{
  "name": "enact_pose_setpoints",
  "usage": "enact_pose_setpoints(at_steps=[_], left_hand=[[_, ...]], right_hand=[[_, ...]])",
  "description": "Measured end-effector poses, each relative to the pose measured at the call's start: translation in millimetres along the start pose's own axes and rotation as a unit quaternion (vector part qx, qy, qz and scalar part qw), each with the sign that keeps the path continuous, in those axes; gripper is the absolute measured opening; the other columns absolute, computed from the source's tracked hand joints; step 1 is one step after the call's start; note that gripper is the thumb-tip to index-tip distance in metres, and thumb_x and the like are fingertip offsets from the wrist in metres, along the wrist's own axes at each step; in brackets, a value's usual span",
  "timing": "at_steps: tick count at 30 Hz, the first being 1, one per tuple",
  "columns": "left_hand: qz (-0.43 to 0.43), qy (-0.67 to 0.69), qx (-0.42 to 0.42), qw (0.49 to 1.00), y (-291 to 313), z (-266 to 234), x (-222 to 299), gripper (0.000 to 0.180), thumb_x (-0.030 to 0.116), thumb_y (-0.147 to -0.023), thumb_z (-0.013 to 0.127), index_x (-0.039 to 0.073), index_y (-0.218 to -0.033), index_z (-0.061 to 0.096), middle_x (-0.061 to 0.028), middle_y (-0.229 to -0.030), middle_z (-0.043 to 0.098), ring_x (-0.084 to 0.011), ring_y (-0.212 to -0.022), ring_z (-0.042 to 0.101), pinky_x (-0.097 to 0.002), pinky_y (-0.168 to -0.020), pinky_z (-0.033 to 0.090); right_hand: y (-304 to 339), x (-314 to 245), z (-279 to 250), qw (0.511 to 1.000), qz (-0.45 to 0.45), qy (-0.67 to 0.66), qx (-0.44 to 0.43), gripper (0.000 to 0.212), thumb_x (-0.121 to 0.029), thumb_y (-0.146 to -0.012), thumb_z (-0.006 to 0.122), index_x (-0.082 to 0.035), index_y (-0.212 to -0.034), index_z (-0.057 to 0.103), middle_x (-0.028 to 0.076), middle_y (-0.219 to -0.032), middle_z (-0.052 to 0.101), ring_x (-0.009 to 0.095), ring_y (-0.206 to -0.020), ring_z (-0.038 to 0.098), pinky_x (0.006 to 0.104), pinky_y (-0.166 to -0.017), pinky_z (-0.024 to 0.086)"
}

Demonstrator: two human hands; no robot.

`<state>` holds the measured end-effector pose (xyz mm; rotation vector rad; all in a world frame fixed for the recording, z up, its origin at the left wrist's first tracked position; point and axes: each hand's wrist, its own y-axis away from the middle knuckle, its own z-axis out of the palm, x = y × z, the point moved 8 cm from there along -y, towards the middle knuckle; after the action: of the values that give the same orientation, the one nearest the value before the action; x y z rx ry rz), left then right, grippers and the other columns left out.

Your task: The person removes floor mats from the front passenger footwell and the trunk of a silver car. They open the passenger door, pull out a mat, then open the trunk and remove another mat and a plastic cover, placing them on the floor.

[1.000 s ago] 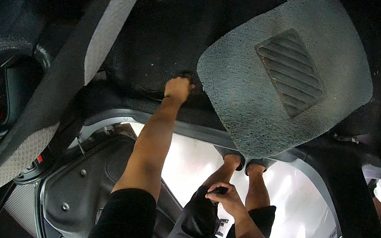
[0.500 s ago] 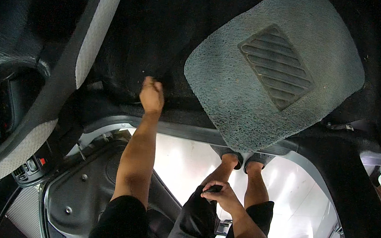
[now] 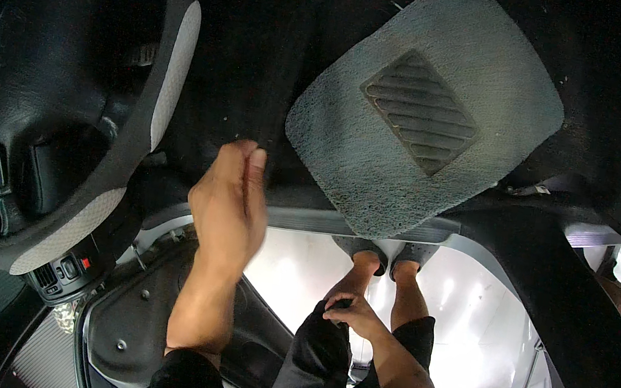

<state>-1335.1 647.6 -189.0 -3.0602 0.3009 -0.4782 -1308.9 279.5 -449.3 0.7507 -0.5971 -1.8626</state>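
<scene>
My left hand (image 3: 229, 197) is raised in front of the dark car floor (image 3: 241, 65), its fingers pressed together in a pinch. Whatever sits between those fingertips, if anything, is too small to make out. Lower down, beside my thigh, my right hand (image 3: 363, 316) is closed around a small black object (image 3: 340, 304) of a kind I cannot tell. A grey-green floor mat (image 3: 510, 71) with a dark ribbed heel pad (image 3: 421, 113) lies turned cornerwise to the right of my left hand. Its near corner hangs over the door sill (image 3: 291, 217).
The steering wheel (image 3: 176, 72), black with pale grey patches, takes up the left side. Below it are a switch panel (image 3: 68, 271) with a red button and the open door's dark panel (image 3: 130, 319). My feet in dark clogs (image 3: 415, 253) stand on the shiny pale floor (image 3: 468, 311) outside.
My left hand has risen from the car floor toward me and looks larger. The steering wheel and mat have shifted in view. My right hand still keeps its black object by the thigh.
</scene>
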Motion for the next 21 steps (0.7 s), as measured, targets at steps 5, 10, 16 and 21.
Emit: enact_pose_setpoints(at_steps=[5, 10, 16, 21], left_hand=[[0.127, 0.165, -0.029, 0.978, -38, -7, 134, 0.009, 0.012, -0.100, 0.063, 0.003, -0.100, 0.065, -0.0195, -0.079, 0.066, -0.0358, -0.070, 0.067, -0.0387, -0.062, 0.051], [0.109, 0.401, -0.025, 0.909, -120, 80, 263, 0.028, 0.007, -0.091, 0.067, -0.013, -0.107, 0.057, -0.0335, -0.096, 0.069, -0.0484, -0.088, 0.071, -0.0491, -0.081, 0.060], [0.112, 0.414, -0.169, 0.887, -27, 124, 211, 0.069, 0.030, -0.091, 0.073, 0.006, -0.149, 0.045, -0.0279, -0.139, 0.059, -0.0438, -0.128, 0.058, -0.0485, -0.108, 0.046], [0.041, 0.029, -0.426, 0.903, 86, 216, 77, 0.130, 0.055, -0.061, 0.092, 0.023, -0.165, 0.021, -0.0202, -0.171, 0.015, -0.0470, -0.157, 0.005, -0.0676, -0.123, 0.006]], right_hand=[[11, 8, -3, 1.000, -0.023, -0.017, 0.002, 0.017, -0.010, -0.082, 0.082, -0.005, -0.095, 0.072, 0.003, -0.086, 0.071, 0.011, -0.079, 0.066, 0.0268, -0.073, 0.052], [24, 15, -15, 0.993, -0.060, -0.093, 0.037, 0.018, -0.012, -0.082, 0.081, -0.005, -0.096, 0.072, 0.002, -0.082, 0.071, 0.009, -0.075, 0.065, 0.0251, -0.068, 0.050], [33, 12, -21, 0.996, -0.034, -0.044, 0.073, 0.019, -0.010, -0.080, 0.083, -0.006, -0.095, 0.072, 0.001, -0.084, 0.072, 0.009, -0.077, 0.065, 0.0253, -0.067, 0.050], [53, 12, -22, 0.995, -0.021, -0.024, 0.091, 0.022, -0.008, -0.076, 0.087, -0.005, -0.092, 0.073, 0.003, -0.087, 0.071, 0.011, -0.078, 0.066, 0.0261, -0.071, 0.053]])
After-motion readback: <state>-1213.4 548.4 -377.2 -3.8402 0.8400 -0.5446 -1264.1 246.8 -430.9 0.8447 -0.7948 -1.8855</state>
